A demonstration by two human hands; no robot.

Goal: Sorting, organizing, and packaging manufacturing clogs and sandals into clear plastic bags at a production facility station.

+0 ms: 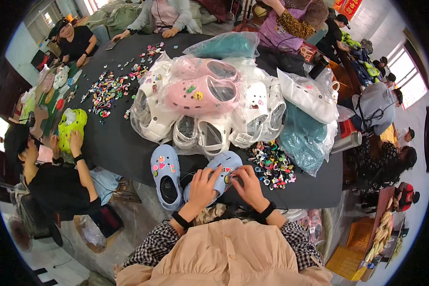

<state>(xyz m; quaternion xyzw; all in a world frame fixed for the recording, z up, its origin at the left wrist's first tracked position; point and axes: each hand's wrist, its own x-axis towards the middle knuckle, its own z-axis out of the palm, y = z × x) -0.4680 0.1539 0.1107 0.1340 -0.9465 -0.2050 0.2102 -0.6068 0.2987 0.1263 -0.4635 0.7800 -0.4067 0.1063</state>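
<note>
The black tabletop [112, 140] carries a heap of bagged clogs [205, 95] well in from its edges and, at its near edge, a blue clog [229, 158]. The left hand [201, 190] grips that clog; the right hand [251, 190] curls beside its small charms [226, 169], whether pinching anything I cannot tell.

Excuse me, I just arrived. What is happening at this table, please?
The person's left hand is on a blue clog, and the right hand is bent close to its charms. The matching clog, also decorated, lies to the left. Loose charms are heaped to the right; bagged clogs are piled behind. At the left, a co-worker holds a lime-green clog.
</note>
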